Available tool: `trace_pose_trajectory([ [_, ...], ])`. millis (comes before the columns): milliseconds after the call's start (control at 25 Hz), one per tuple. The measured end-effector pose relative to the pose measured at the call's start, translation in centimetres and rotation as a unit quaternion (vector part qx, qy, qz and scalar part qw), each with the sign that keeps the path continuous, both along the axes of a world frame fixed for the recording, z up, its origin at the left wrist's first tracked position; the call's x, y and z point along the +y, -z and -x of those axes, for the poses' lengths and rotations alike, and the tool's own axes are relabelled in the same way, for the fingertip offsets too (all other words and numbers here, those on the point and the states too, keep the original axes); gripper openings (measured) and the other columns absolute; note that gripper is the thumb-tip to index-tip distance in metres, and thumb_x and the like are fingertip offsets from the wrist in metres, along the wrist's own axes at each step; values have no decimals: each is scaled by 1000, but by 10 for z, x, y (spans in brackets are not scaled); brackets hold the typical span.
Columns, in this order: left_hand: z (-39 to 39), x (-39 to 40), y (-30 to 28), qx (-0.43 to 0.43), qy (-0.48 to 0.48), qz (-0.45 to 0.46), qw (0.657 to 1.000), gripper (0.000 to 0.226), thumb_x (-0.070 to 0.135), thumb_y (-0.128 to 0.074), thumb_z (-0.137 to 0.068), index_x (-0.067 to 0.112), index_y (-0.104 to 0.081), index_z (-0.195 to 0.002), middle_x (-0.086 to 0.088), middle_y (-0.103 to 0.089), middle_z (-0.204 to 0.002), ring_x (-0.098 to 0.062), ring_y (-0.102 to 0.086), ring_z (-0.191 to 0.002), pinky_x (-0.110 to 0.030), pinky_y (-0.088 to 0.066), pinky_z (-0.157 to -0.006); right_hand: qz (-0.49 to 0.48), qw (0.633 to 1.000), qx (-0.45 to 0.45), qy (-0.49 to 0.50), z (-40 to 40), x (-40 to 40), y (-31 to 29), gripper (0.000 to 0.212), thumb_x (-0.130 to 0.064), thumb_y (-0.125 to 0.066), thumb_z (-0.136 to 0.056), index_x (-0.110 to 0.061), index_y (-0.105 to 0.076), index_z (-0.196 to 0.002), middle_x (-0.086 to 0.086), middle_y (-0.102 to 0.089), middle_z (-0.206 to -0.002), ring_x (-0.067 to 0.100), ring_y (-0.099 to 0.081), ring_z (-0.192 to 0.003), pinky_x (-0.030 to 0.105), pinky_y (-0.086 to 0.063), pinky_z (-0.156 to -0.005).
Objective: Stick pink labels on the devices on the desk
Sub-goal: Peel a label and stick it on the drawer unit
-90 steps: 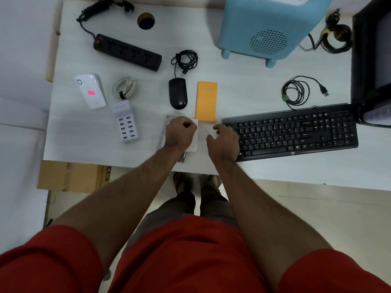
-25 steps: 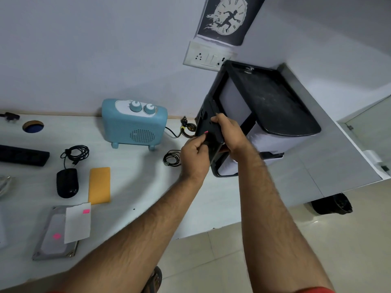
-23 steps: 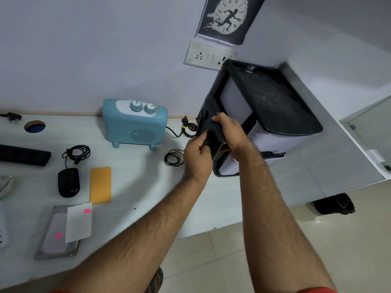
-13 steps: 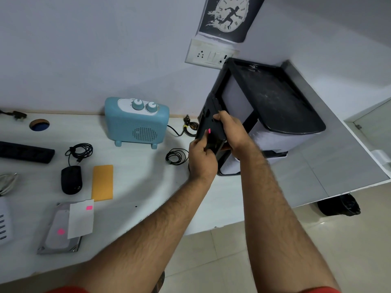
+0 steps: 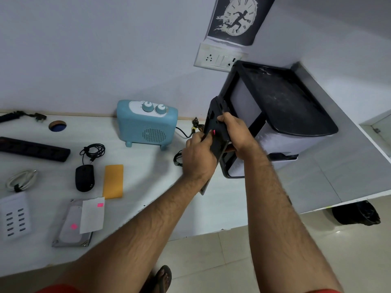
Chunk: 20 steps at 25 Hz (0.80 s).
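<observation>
Toward the worktop's point(image 5: 207, 210) far right corner, my right grip point(image 5: 237, 134) still clasps the upended keyboard point(image 5: 215, 132) while my left grip point(image 5: 198, 153) has now pressed the pink label point(image 5: 213, 132) onto its back, so this device looks tagged.

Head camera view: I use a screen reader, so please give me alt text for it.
Both hands hold a black keyboard tilted up on edge above the white desk; the left hand presses a pink label onto its back while the right hand grips its edge. A blue heater stands behind.
</observation>
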<state>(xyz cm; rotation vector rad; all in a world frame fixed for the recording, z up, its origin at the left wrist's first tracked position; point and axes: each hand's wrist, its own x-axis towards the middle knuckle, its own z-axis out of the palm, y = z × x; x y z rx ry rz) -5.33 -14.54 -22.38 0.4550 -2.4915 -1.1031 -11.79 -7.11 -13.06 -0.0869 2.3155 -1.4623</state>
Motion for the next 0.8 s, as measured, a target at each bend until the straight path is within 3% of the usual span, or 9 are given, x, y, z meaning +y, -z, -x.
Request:
trace_pose_trajectory([
  [200,-1,0,-7,-85,20,70,994,60,27,-45,-91,21,-30,-149,-6,-45,-137,-31,-45,-120,-48,-41,-93,-9,1000,-1,-9,-5,-5,0,31,-39,-47,-92,-15,-66,-95,5,-68,-91,21,-65,-87,41,-59,-72],
  [320,-5,-10,-3,-59,10,60,996,58,17,-47,-87,18,-39,-144,-10,-52,-125,-33,-51,-111,-48,-46,-90,-11,1000,2,-20,-12,-9,0,26,-38,-49,-92,-17,-65,-92,5,-66,-86,20,-63,-81,36,-57,-66],
  [400,-12,-22,3,-9,-24,-46,999,52,3,-44,-83,13,-53,-133,-13,-58,-116,-34,-55,-107,-45,-48,-90,-16,999,18,-30,-19,-16,4,27,-37,-51,-89,-14,-63,-86,5,-64,-80,20,-60,-74,34,-55,-65],
  [440,-17,-31,4,10,-40,-141,989,46,0,-43,-84,10,-59,-126,-14,-62,-114,-33,-58,-106,-40,-49,-91,-18,999,35,-33,-25,-23,8,28,-38,-51,-86,-13,-63,-84,3,-62,-77,19,-58,-72,37,-53,-68],
  [520,-30,-56,0,37,-64,-372,925,30,1,-44,-91,8,-66,-111,-13,-67,-98,-27,-62,-90,-31,-50,-78,-28,996,82,-38,-40,-38,18,23,-42,-51,-80,-24,-66,-79,-8,-62,-70,15,-56,-71,39,-52,-73],
  [600,-50,-92,-1,43,-106,-522,845,21,13,-47,-95,11,-66,-102,-7,-65,-82,-20,-59,-71,-27,-46,-60,-88,986,121,-74,-64,-57,35,25,-49,-50,-80,-44,-69,-95,-14,-69,-79,14,-63,-80,35,-51,-77],
  [680,-68,-129,10,5,-119,-569,814,28,31,-47,-98,12,-65,-106,-6,-65,-85,-18,-60,-73,-28,-48,-61,-198,959,153,-130,-95,-73,65,42,-57,-48,-80,-53,-58,-121,-10,-73,-101,21,-66,-96,36,-52,-85],
  [800,-91,-150,41,-103,-94,-558,818,31,35,-47,-99,11,-63,-109,-9,-68,-94,-22,-64,-81,-29,-51,-63,-288,926,180,-163,-133,-89,122,63,-62,-51,-77,-44,-50,-138,-3,-64,-127,29,-64,-111,39,-51,-89],
])
